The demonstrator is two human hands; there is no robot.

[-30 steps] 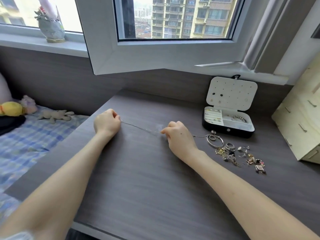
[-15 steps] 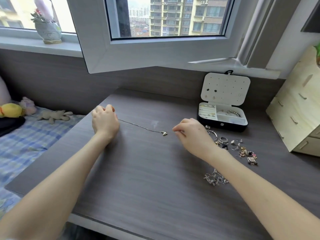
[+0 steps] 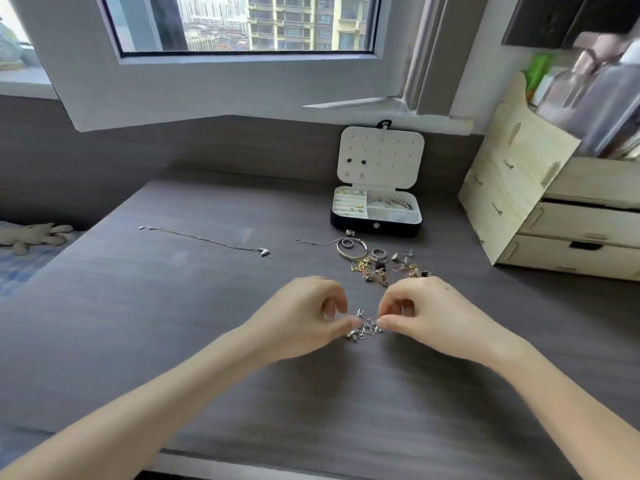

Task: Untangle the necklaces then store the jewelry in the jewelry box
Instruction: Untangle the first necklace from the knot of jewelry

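The fingers (image 3: pixel 349 322) of the left hand (image 3: pixel 301 317) are curled in, thumb and forefinger pinching one side of a small silver tangled chain (image 3: pixel 365 329). The right hand (image 3: pixel 426 317) pinches the other side in the same way, so the knot sits between the two grips, just above or on the worktop (image 3: pixel 207 358); I cannot tell which. Holding it close and low like this probably lets the person tease the loops apart without pulling the knot tighter. How many strands are in the clump, and where its clasp is, is too fine to make out. Further back, a straightened necklace (image 3: pixel 207 240) lies stretched out on its own, well apart from the rest, likely so that it will not snag again. A loose jewelry pile (image 3: pixel 381 268) of rings, a bangle and small gold pieces sits near the open jewelry box (image 3: pixel 375 209), handy for storing. The right hand hides the pile's near edge. The box's compartments already hold a few items, though these are hard to identify.
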